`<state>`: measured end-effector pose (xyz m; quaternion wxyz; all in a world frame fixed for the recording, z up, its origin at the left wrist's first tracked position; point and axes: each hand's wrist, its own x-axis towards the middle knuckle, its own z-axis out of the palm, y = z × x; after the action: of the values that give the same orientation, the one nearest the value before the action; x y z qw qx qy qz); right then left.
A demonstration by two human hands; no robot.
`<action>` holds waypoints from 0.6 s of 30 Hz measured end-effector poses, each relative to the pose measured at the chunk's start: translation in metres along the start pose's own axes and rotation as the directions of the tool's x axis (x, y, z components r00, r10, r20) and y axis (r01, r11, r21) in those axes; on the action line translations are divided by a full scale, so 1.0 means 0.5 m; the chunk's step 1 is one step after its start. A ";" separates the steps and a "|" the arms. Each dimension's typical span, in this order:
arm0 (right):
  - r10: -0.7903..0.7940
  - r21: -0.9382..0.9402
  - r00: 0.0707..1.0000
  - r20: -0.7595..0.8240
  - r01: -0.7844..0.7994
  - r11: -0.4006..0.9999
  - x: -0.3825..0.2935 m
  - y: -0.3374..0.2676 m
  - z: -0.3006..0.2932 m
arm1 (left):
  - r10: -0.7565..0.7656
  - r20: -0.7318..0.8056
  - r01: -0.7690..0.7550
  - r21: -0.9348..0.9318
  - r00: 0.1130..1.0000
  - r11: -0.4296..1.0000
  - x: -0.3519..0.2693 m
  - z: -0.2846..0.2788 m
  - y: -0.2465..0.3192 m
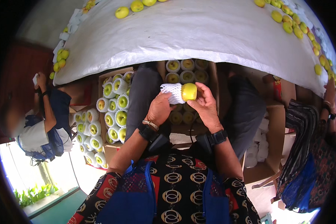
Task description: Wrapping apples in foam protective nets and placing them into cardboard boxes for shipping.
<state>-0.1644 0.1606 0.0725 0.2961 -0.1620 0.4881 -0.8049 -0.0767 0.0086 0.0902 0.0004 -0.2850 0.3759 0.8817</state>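
Observation:
My left hand [159, 108] holds a white foam net sleeve [172, 91], its thumb lying along the near side. A yellow apple [189, 91] sits at the sleeve's right end, partly inside it. On the apple's bare right side are the fingertips and thumb of my right hand [206, 105]. Below both hands, between my knees, stands a cardboard box [215, 86] holding rows of apples in foam nets [188, 76]; my hands hide part of these rows.
A box of netted apples [112, 103] stands left of my leg, with more netted apples [90, 131] beyond. At right, a cardboard box [275, 134] holds white wrapped items. Loose apples [121, 12] lie on the white-covered table [184, 33]. People sit at both sides.

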 end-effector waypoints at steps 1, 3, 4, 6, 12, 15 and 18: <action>-0.001 0.000 1.000 -0.005 0.001 1.000 -0.002 0.002 -0.001 | 0.012 0.021 -0.010 -0.075 1.000 0.997 0.002 -0.003 0.001; 0.046 -0.168 0.998 0.037 -0.039 0.985 -0.006 0.004 -0.002 | 0.027 0.049 -0.023 -0.068 0.998 0.997 0.005 -0.002 0.000; 0.013 -0.257 0.999 0.036 -0.003 0.967 -0.008 0.007 -0.002 | 0.045 0.074 -0.040 -0.063 0.996 0.997 0.005 -0.001 -0.002; 0.024 -0.276 0.998 0.053 -0.008 0.961 -0.011 0.009 0.000 | 0.066 0.048 -0.062 -0.072 0.997 0.995 0.007 -0.003 -0.007; 0.080 -0.196 0.987 0.142 -0.051 0.979 -0.020 0.002 0.015 | 0.255 0.050 -0.257 0.044 0.966 0.965 0.023 -0.014 -0.018; 0.078 -0.179 0.992 0.100 -0.059 0.982 -0.019 0.006 0.021 | 0.230 0.089 -0.232 0.021 0.969 0.972 0.016 -0.011 -0.010; 0.016 -0.157 1.000 0.009 -0.014 0.988 -0.015 0.023 0.020 | 0.139 0.085 -0.138 -0.014 0.987 0.990 0.007 -0.010 0.001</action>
<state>-0.1493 0.1543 0.0673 0.2910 -0.1850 0.5496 -0.7609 -0.0773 0.0044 0.0859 -0.0461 -0.2202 0.3908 0.8926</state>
